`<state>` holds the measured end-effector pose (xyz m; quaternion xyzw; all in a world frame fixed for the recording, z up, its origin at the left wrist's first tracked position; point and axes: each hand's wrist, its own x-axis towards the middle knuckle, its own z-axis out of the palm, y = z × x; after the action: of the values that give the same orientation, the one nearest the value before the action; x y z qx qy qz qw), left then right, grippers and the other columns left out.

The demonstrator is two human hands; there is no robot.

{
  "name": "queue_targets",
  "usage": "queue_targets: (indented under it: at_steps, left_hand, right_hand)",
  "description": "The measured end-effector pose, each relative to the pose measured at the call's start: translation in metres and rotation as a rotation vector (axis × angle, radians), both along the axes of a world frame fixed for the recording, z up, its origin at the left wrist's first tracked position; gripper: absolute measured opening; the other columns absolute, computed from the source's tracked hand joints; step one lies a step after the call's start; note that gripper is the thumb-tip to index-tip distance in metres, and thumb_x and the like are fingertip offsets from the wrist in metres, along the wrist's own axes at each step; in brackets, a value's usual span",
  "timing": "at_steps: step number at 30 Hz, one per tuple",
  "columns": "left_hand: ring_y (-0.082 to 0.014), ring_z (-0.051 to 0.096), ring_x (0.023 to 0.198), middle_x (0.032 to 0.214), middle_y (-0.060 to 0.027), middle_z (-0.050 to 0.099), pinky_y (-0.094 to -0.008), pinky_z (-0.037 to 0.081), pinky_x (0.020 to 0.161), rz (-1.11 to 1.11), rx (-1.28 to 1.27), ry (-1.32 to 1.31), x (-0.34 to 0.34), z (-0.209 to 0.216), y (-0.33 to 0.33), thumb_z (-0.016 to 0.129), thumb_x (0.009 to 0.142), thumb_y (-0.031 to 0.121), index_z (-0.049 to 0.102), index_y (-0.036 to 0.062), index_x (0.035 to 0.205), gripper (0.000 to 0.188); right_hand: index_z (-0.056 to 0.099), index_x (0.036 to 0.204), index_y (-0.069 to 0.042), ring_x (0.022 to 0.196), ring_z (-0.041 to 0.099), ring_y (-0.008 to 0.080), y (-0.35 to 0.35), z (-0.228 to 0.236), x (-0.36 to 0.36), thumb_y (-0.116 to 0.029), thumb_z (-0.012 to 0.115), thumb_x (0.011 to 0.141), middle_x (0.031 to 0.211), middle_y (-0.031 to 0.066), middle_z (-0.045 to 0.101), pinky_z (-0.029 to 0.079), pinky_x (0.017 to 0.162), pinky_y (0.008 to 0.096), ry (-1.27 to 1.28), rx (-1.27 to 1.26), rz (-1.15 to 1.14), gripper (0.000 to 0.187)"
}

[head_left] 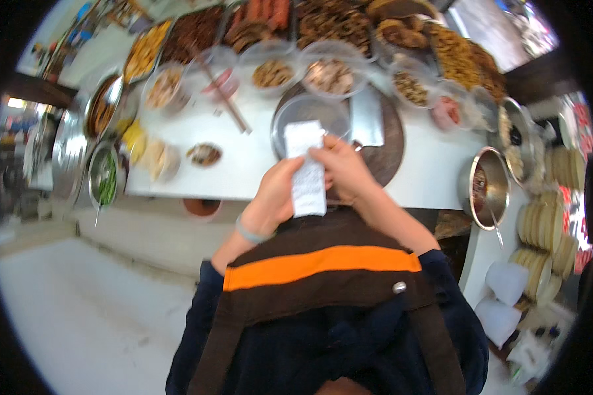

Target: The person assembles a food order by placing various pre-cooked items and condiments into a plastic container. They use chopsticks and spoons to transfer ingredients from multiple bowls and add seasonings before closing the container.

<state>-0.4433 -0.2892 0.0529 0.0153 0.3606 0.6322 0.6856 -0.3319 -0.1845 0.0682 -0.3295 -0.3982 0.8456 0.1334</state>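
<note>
**Two-handed hold on a paper slip above a work counter**

Nearest the viewer, a brown apron [290, 293] with an orange band; the slip's lower end appears just in front of its upper edge. Beyond it, the white paper slip [307, 187] stands lengthwise between the hands. The left hand [275, 189] is closed on its left edge, thumb in front; the right hand [346, 168] pinches the right edge higher up. The fingers behind the paper are mostly hidden; whether the hands touch cannot be told. For a sound hold, light, dry fingertips at the edges would probably suffice: thumbs clear of the marked face, paper drawn flat without creasing. Farther off, a clear bowl [333, 120] and a cleaver [367, 117] rest on a round board [392, 148]; the slip's upper end overlaps the bowl in view, so lifting it clear would likely guard against wetting. Farthest, food-filled tubs [358, 84] front the trays [334, 26].
</note>
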Motion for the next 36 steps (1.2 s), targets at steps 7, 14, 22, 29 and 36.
queue_targets:
  at_steps: [7,14,22,29,36]
  left_hand:
    - [-0.0254,0.062,0.090,0.112,-0.0195,0.060,-0.0409,0.052,0.084,0.027,0.086,0.123,-0.020,0.008,0.000,0.031,0.097,0.022,0.040,-0.0021,0.134,0.045]
    - [-0.0252,0.061,0.088,0.110,-0.0203,0.060,-0.0408,0.051,0.082,0.121,0.092,0.197,-0.041,-0.011,0.006,0.030,0.097,0.021,0.039,-0.0022,0.134,0.045]
    - [-0.0249,0.059,0.089,0.113,-0.0176,0.059,-0.0400,0.049,0.084,0.306,-0.086,0.240,-0.023,-0.017,0.019,0.035,0.095,0.025,0.040,0.0039,0.136,0.046]
    - [-0.0217,0.056,0.087,0.111,-0.0149,0.059,-0.0380,0.047,0.082,0.543,-0.260,0.336,0.017,-0.006,0.040,0.035,0.096,0.027,0.041,0.0079,0.135,0.045]
    - [-0.0215,0.057,0.085,0.110,-0.0147,0.059,-0.0375,0.048,0.081,0.613,-0.376,0.418,0.049,0.012,0.050,0.034,0.096,0.025,0.041,0.0074,0.135,0.043]
  right_hand:
    - [0.057,0.114,0.000,0.089,0.058,0.0119,0.019,-0.011,0.023,-0.021,0.050,0.096,0.107,0.0090,0.062,0.045,0.075,0.0219,-0.103,0.347,-0.125,0.029]
    - [0.058,0.113,0.000,0.085,0.059,0.0110,0.102,-0.035,0.115,-0.018,0.056,0.092,0.098,0.0057,0.064,0.048,0.071,0.0245,-0.290,0.605,-0.353,0.028]
    - [0.060,0.107,-0.001,0.086,0.064,0.0253,0.340,-0.054,0.239,-0.017,0.067,0.080,0.096,0.0140,0.065,0.051,0.076,0.0347,-0.859,1.392,-0.580,0.033]
    - [0.041,0.134,-0.007,0.110,0.055,0.0349,0.496,-0.050,0.275,-0.027,0.069,0.078,0.123,0.0212,0.050,0.048,0.088,0.0431,-1.333,1.313,-0.397,0.066]
    - [0.021,0.147,-0.020,0.115,0.053,0.0328,0.555,-0.040,0.252,-0.054,0.075,0.069,0.135,0.0177,0.042,0.050,0.086,0.0441,-1.678,1.033,-0.038,0.101]
